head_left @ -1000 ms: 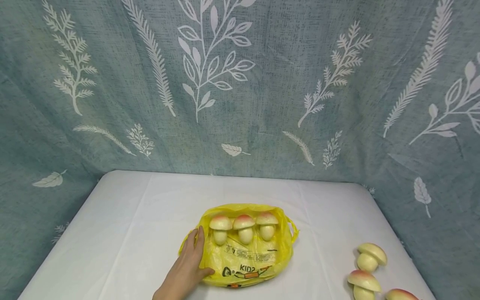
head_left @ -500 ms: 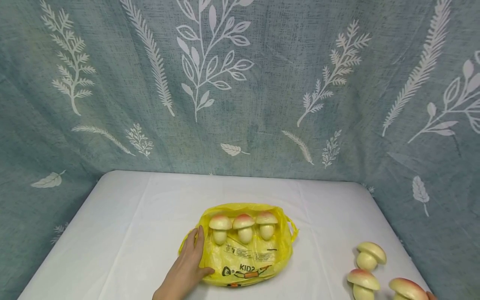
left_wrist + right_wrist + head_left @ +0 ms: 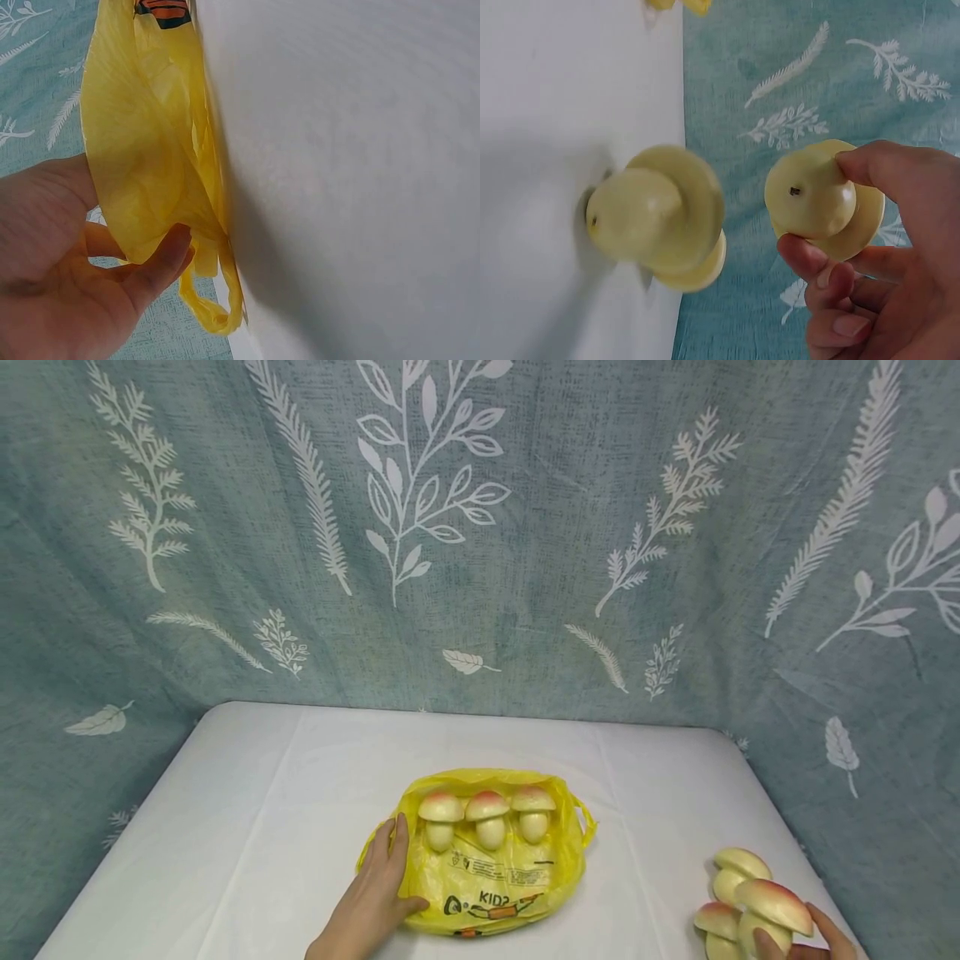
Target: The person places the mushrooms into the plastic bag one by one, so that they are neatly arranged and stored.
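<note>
My left hand (image 3: pixel 371 893) holds the left rim of a yellow plastic bag (image 3: pixel 517 906), which lies open on the table. In the left wrist view, the thumb goes behind the plastic and the fingers press its other side. Three toy mushrooms (image 3: pixel 491 832) with reddish caps lie in a row in the bag. At the lower right, my right hand (image 3: pixel 832 935) grips another mushroom (image 3: pixel 772 906) by its stem, between thumb and fingers; in the right wrist view this mushroom (image 3: pixel 810 191) is raised off the table.
Two more mushrooms, a far one (image 3: pixel 731 885) and a near one (image 3: pixel 717 927), stand on the white table (image 3: pixel 247 827) at the right, partly hidden by the held one. A patterned blue-green curtain (image 3: pixel 525 568) hangs behind and beside the table.
My right hand has come in from the right edge and taken hold of the nearest right mushroom, which has moved left and up in front of the other two. The left hand stays put.
</note>
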Action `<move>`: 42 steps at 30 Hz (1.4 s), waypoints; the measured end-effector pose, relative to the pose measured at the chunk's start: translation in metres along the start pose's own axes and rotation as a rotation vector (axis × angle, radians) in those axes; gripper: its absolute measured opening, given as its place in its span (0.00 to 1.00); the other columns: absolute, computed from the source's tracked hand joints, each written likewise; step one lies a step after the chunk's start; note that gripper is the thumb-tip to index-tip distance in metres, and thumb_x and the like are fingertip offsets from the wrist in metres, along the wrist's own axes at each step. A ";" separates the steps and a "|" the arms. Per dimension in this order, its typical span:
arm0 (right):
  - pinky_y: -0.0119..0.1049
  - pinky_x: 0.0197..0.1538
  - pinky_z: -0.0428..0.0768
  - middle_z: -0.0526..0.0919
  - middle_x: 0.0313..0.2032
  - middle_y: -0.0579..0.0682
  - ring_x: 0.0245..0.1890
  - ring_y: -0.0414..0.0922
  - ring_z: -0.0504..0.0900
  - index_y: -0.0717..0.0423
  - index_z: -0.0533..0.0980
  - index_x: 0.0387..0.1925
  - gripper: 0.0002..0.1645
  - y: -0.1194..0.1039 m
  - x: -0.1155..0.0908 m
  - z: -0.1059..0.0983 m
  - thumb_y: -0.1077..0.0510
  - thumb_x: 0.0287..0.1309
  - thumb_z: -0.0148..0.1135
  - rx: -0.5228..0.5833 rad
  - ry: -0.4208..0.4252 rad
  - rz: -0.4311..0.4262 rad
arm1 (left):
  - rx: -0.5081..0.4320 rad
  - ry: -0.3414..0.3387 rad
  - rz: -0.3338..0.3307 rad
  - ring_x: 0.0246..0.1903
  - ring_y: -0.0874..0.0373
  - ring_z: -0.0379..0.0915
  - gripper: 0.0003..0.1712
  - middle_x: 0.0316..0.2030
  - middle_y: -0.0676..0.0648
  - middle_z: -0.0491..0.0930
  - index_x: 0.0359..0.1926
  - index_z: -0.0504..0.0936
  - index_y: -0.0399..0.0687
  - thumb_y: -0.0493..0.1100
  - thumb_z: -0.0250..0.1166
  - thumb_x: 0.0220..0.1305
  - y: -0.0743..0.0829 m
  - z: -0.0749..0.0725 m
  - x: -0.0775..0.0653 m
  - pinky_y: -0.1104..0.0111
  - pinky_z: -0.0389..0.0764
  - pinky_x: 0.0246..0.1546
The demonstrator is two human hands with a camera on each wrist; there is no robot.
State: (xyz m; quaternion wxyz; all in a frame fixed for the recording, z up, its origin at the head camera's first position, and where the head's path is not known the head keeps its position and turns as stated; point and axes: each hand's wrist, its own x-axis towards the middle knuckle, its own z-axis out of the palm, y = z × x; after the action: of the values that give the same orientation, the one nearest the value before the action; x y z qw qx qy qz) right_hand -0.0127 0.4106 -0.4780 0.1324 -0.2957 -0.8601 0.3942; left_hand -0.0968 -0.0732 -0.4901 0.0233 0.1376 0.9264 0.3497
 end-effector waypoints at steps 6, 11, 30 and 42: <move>0.23 0.12 0.67 0.71 0.21 0.22 0.11 0.25 0.67 0.67 0.69 0.65 0.39 -0.038 -0.035 0.035 0.61 0.52 0.72 0.100 0.304 -0.101 | 0.007 -0.008 -0.011 0.69 0.31 0.51 0.64 0.71 0.27 0.49 0.75 0.47 0.30 0.42 0.79 0.48 0.000 0.001 -0.001 0.41 0.69 0.60; 0.25 0.11 0.65 0.73 0.20 0.21 0.08 0.36 0.66 0.63 0.72 0.64 0.37 -0.065 -0.056 0.049 0.66 0.51 0.73 0.116 0.250 -0.241 | 0.015 -0.004 -0.003 0.68 0.30 0.51 0.64 0.70 0.27 0.50 0.75 0.47 0.29 0.43 0.80 0.48 -0.001 0.001 -0.001 0.40 0.69 0.60; 0.26 0.16 0.63 0.83 0.26 0.41 0.14 0.34 0.64 0.49 0.75 0.62 0.36 -0.116 -0.070 0.080 0.54 0.50 0.78 -0.056 0.061 -0.413 | 0.014 0.004 -0.010 0.69 0.32 0.50 0.64 0.71 0.28 0.49 0.75 0.47 0.30 0.42 0.80 0.47 0.000 0.001 0.000 0.41 0.68 0.62; 0.28 0.21 0.64 0.81 0.28 0.37 0.15 0.33 0.64 0.47 0.71 0.65 0.37 -0.125 -0.065 0.103 0.48 0.54 0.75 -0.089 -0.057 -0.511 | 0.009 0.009 -0.020 0.70 0.33 0.50 0.64 0.72 0.28 0.49 0.75 0.47 0.30 0.42 0.80 0.48 0.000 0.001 0.001 0.42 0.67 0.63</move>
State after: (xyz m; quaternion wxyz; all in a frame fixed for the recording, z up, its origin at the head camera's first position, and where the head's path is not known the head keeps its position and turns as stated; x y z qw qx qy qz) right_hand -0.0589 0.2447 -0.4503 0.1901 -0.0633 -0.9267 0.3179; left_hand -0.0973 -0.0719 -0.4908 0.0220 0.1271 0.9294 0.3457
